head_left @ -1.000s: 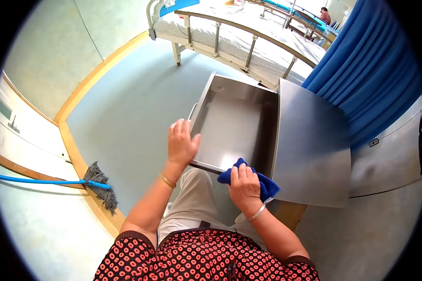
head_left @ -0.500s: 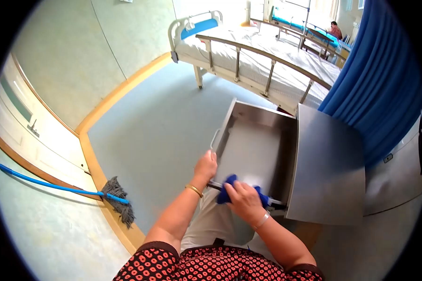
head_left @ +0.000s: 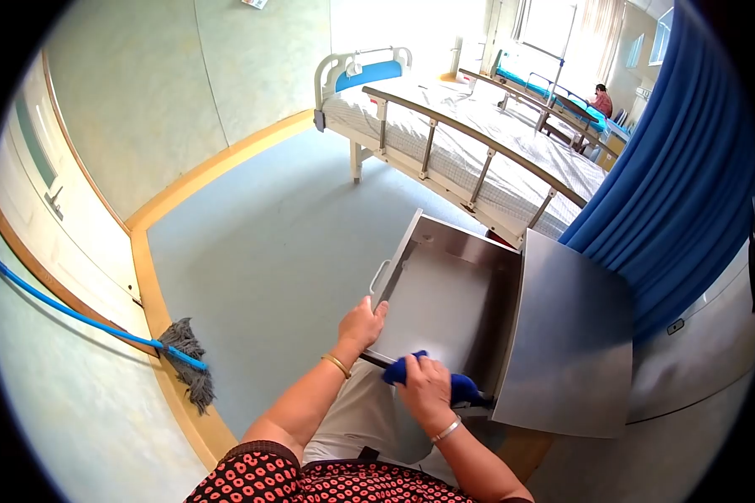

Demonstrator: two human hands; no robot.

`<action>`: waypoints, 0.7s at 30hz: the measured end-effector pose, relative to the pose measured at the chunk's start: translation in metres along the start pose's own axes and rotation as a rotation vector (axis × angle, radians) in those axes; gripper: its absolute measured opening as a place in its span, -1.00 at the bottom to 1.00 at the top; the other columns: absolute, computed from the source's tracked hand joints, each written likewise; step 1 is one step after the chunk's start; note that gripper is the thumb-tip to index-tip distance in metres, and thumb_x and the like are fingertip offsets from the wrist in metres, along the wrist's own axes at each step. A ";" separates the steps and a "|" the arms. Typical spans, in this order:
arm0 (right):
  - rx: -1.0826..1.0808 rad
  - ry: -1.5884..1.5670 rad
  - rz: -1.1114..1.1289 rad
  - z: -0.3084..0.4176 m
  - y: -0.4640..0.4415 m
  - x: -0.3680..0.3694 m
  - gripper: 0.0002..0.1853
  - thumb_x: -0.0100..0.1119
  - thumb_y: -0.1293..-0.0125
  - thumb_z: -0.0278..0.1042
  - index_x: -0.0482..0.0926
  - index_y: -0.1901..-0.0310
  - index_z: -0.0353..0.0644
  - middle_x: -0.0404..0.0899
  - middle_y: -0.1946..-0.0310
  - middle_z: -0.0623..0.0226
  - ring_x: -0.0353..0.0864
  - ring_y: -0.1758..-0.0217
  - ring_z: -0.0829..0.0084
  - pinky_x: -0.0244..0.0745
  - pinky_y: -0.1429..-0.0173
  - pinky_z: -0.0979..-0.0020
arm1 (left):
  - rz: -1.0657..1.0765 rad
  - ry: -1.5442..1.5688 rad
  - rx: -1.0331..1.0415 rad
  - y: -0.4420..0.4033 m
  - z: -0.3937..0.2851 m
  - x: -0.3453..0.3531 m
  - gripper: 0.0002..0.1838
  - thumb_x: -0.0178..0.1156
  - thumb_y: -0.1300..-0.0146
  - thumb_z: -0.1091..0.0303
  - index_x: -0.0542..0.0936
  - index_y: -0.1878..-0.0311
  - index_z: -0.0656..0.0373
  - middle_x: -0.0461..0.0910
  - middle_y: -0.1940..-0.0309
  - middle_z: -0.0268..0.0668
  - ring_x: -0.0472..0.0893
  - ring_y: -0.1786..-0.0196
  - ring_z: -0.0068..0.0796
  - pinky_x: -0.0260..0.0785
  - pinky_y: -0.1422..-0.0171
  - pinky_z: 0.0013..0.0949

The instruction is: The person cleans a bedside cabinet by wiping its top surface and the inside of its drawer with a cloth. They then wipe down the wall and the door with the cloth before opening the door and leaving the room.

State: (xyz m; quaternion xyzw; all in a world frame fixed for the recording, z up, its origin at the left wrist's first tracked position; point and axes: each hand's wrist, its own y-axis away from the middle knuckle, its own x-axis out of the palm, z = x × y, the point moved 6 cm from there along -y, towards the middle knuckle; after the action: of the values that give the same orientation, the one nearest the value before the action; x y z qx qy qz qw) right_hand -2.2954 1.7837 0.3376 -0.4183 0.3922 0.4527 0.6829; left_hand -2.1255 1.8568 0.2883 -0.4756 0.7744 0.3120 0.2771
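A metal drawer is pulled out of a stainless-steel cabinet, and its inside shows bare metal. My left hand is closed around the drawer's front panel near the close corner, just below the pale handle. In my right hand is a bunched blue cloth, pressed over the top edge of the drawer's near side wall. Part of the cloth hangs along that wall toward the cabinet. My right fingertips are partly hidden in its folds.
A bed with a side rail stands beyond the drawer. A blue curtain hangs at right. A mop leans by the door at left. A person is far back by another bed.
The view has tilted up a little, so the drawer and both hands appear lower. My left hand stays on the drawer front, and the cloth remains on the near side wall.
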 end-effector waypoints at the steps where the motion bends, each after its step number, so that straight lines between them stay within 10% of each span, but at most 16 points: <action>1: -0.003 0.001 0.002 0.008 -0.011 0.004 -0.50 0.38 0.20 -0.26 0.48 0.13 -0.14 0.49 0.30 0.18 0.49 0.20 0.19 0.35 0.10 0.24 | -0.001 0.002 -0.002 0.001 -0.001 -0.001 -0.34 -0.16 -0.27 -0.14 0.30 -0.20 0.24 0.49 0.00 0.06 0.48 -0.06 0.01 0.33 -0.11 -0.10; 12: -0.088 -0.117 0.902 -0.024 -0.062 0.025 -0.45 0.15 -0.06 0.05 0.53 0.06 -0.28 0.57 0.17 -0.02 0.55 0.09 0.09 0.41 -0.03 0.27 | -0.042 -0.029 0.031 -0.003 0.001 -0.002 -0.25 -0.18 -0.25 -0.24 0.32 -0.18 0.32 0.50 0.06 0.13 0.49 -0.03 0.05 0.33 -0.09 -0.10; 21: -0.033 -0.220 0.395 -0.067 -0.060 -0.018 -0.43 0.24 -0.02 -0.01 0.47 -0.05 -0.13 0.47 0.00 0.03 0.43 -0.09 0.07 0.33 -0.13 0.22 | -0.027 -0.053 0.009 0.004 -0.006 -0.007 -0.32 -0.12 -0.26 -0.16 0.34 -0.15 0.30 0.51 0.06 0.10 0.51 -0.02 0.02 0.35 -0.08 -0.10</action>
State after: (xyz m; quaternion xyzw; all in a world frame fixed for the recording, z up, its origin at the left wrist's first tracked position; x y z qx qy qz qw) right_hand -2.2543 1.7018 0.3445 -0.2928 0.3821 0.6268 0.6127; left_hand -2.1274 1.8583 0.2983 -0.4765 0.7616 0.3173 0.3039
